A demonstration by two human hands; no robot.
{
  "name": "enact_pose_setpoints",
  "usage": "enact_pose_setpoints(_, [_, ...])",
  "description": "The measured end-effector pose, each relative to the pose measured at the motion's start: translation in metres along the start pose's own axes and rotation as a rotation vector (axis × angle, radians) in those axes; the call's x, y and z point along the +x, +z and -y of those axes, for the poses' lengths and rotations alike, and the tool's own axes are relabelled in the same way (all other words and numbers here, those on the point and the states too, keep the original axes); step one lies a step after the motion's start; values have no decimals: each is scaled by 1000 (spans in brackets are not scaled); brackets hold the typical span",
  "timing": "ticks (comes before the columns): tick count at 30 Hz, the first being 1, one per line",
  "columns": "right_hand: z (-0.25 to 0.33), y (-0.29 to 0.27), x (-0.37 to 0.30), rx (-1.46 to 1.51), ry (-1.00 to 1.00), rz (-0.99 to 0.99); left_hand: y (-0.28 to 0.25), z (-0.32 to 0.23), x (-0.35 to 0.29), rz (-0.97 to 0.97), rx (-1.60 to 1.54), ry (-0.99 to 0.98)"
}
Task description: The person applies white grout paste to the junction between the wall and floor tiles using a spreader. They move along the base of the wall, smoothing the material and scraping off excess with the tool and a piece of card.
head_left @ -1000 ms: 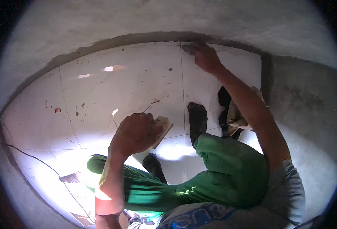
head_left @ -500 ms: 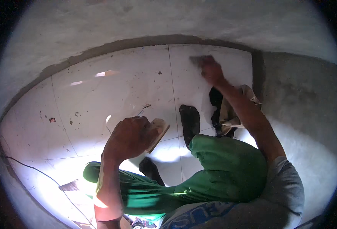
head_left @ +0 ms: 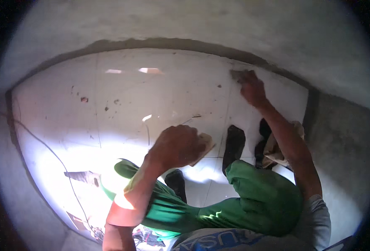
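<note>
My left hand (head_left: 177, 146) is closed round a pale, flat wooden-looking piece (head_left: 206, 146), held above the floor in front of my left knee. Only its edge and one end show past the fingers. At the far right, my right hand (head_left: 253, 88) grips a thin grey flat-bladed tool (head_left: 236, 75), whose blade is near the white tiled floor (head_left: 164, 92) close to the far wall. The blade's exact kind and whether it touches the tile cannot be made out.
Beige and black cloth (head_left: 276, 148) lies right of my right foot (head_left: 235, 142). A dark cable (head_left: 51, 150) crosses the floor at left, near bright lamp light. A dark grey strip (head_left: 172, 43) runs along the wall's foot. Dark crumbs (head_left: 106, 108) dot the tiles.
The whole view has swung, so floor, feet and cloth sit further right. My right hand and its bladed tool have shifted slightly over the floor. Both hands keep their hold.
</note>
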State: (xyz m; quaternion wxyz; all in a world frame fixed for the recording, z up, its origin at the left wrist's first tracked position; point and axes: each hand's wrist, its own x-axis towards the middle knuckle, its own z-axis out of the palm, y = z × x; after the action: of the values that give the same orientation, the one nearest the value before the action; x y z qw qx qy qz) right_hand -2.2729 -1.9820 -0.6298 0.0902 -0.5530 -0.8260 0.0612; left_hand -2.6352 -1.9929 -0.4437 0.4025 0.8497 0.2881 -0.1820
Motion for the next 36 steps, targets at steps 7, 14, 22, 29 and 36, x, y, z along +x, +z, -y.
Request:
enact_pose_setpoints(7, [124,1,41,27,-13,359,11,2,-44,-106,-74,43])
enact_pose_setpoints(14, [136,2,125,-50,-416,450,8,-13,-103,-231,-244,42])
enact_pose_setpoints(22, [204,4,198,-416,-639,320,26,-30,-200,-782,-158,-115])
enact_pose_setpoints(29, [139,17,240,-721,-849,55,13,-66,-245,-294,-904,-524])
enact_pose_setpoints(36, [201,23,279,-868,-890,-20,83,-113,-264,-914,-1538,-361])
